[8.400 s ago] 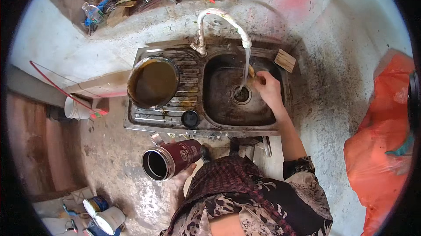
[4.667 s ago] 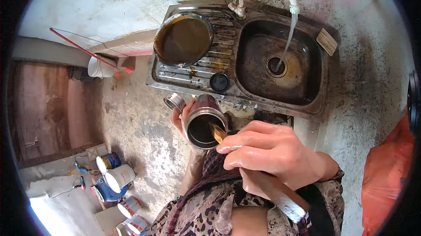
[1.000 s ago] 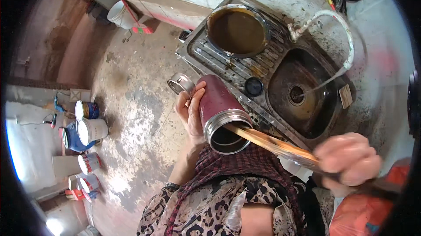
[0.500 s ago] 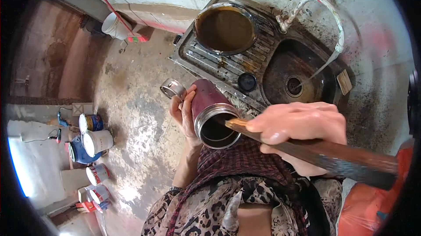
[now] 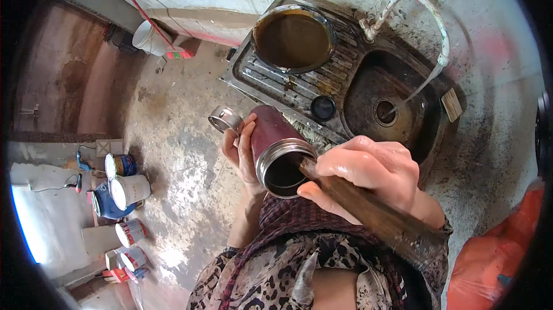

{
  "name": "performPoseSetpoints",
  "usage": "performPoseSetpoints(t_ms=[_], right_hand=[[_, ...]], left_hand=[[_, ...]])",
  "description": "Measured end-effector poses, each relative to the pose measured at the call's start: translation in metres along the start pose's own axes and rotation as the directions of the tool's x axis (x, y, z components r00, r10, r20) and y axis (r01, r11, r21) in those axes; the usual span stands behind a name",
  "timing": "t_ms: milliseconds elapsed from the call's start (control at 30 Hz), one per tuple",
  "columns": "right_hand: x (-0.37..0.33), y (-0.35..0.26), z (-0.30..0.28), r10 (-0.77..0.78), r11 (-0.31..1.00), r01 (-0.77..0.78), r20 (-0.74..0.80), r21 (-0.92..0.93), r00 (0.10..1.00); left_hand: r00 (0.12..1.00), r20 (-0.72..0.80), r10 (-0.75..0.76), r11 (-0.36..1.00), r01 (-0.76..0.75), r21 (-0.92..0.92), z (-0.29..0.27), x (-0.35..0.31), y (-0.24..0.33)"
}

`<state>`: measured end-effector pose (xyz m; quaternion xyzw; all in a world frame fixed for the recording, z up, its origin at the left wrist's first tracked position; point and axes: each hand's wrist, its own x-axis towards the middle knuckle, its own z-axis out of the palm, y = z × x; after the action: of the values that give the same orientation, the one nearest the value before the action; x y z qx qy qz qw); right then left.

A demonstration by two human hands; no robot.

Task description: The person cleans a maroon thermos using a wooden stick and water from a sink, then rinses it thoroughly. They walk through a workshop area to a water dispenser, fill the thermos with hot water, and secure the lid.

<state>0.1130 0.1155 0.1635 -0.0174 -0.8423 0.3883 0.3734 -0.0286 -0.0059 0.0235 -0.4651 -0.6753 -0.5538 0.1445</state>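
My left hand [image 5: 245, 149] is wrapped round a maroon flask [image 5: 275, 131] with a steel rim, its open mouth tilted toward me. A steel ring-shaped part [image 5: 225, 120] sticks out by the flask's far end, beside my fingers. In my closed right hand [image 5: 377, 175] is a long, dark, wet wooden stick [image 5: 380, 212]. The stick's far tip reaches into the flask's mouth at its right side, and its thick end points back toward my right forearm. How deep the tip goes is hard to see in the dark opening.
Ahead is a steel sink [image 5: 391, 91] with water running from a curved white tap [image 5: 442, 28]. A basin of brown water [image 5: 294, 39] and a black round lid [image 5: 323, 108] sit on its drainboard. Paint buckets [image 5: 129, 191] line the left; an orange bag [image 5: 495, 252] lies at right.
My right hand has moved left and closer to the flask. The stick's thick end has swung toward my body, and its tip sits at the mouth. The flask stays nearly in place.
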Motion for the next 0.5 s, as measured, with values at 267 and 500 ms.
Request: performPoseSetpoints(t_ms=[267, 500], right_hand=[[0.011, -0.009, -0.016, 0.081, 0.991, -0.071, -0.087, 0.113, 0.993], [0.008, 0.0, -0.012, 0.02, 0.998, -0.019, -0.018, 0.055, 1.0]], left_hand=[[0.995, -0.041, -0.093, 0.995, 0.091, -0.034, 0.005, -0.011, -0.013], [0.985, -0.012, -0.173, 0.984, 0.172, -0.054, 0.003, -0.015, -0.023]])
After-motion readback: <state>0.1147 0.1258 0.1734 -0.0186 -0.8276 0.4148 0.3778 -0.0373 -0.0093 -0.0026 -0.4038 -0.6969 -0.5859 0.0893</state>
